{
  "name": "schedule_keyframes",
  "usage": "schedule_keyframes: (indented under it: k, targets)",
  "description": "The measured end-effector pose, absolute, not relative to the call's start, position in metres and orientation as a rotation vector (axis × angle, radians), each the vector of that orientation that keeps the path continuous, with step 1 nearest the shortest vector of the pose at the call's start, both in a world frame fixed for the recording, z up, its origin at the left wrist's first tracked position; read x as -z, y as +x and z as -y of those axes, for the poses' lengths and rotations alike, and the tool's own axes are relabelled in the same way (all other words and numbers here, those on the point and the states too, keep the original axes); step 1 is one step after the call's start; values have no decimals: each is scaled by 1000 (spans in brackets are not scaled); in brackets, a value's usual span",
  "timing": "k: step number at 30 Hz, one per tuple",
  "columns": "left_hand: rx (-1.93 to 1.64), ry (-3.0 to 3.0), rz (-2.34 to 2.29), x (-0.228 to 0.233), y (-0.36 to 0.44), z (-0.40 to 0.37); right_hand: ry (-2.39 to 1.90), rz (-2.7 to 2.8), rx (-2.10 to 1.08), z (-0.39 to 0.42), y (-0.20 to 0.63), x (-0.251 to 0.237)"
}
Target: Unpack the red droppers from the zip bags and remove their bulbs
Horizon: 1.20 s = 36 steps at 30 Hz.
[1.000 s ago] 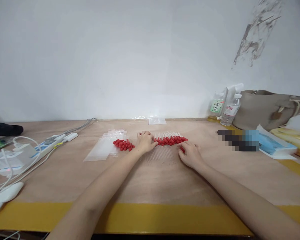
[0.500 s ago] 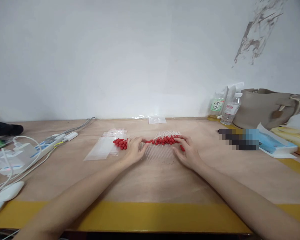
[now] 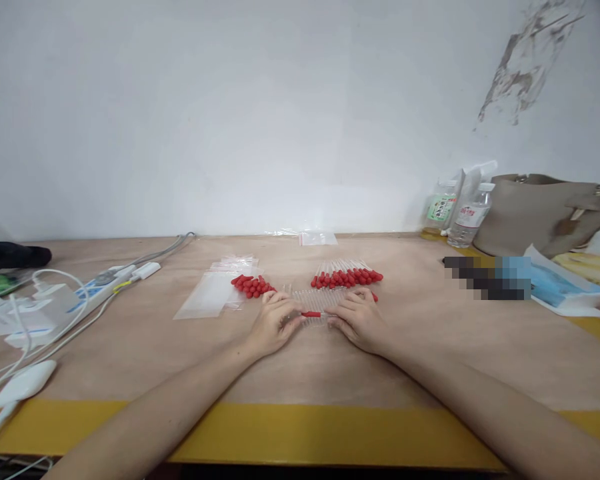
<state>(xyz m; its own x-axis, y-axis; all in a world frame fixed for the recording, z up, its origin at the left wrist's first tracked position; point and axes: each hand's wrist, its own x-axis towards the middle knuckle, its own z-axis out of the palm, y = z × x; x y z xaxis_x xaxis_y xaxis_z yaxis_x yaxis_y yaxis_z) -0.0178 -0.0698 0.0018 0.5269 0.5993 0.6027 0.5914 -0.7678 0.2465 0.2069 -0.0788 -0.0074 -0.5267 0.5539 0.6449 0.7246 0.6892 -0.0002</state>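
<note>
While left hand (image 3: pixel 273 323), right hand (image 3: pixel 363 321) pinch red-tipped stick (image 3: pixel 311 314), yellow edge (image 3: pixel 330 433) well apart

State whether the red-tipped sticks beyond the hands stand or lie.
Lying: sticks stretch flat along the table, red tips nearer the camera.

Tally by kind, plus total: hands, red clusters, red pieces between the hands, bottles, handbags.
Hands: 2 (left hand, right hand)
Red clusters: 2 (left cluster, right cluster)
Red piece between hands: 1
Bottles: 2 (left bottle, right bottle)
Handbag: 1
Total: 8
</note>
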Motion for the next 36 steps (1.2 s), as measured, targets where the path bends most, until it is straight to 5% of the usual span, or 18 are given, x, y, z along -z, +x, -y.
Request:
schedule_keyframes:
  k: [11, 23, 36]
  targets:
    - [-1027, 3023, -1029, -2, -4, 73, -934, 2305, 156, 87, 190, 10]
    - [-804, 3117, -995, -7, -8, 79, -749, 2255, 509, 87, 203, 10]
    - [-955, 2826, -1096, -4, -30, 69, -787, 2250, 478, 84, 227, 4]
